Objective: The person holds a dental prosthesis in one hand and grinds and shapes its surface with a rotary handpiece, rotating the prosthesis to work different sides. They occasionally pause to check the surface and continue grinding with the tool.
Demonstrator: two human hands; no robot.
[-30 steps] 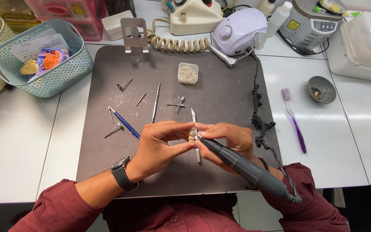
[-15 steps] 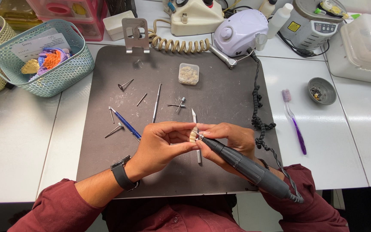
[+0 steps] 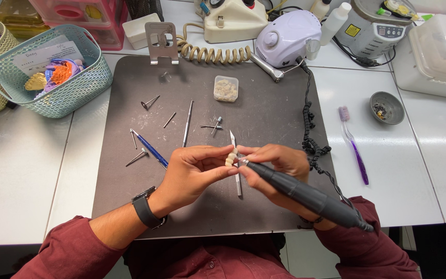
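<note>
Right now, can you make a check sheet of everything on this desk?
Surface: dark mat on a white table.
Job's things: small cream tooth piece; dark handpiece, tip at the piece.
Clutter: loose burs, blue tool, clear box, purple toothbrush, small bowl.
Hands: left hand pinches the piece; right hand grips the handpiece.
Cables: coiled black cord, coiled cream cord.
Surroundings: teal basket, white motor unit.

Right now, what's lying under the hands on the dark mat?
A slim metal tool lies on the dark mat, passing beneath the left hand and right hand; its middle is covered.
</note>
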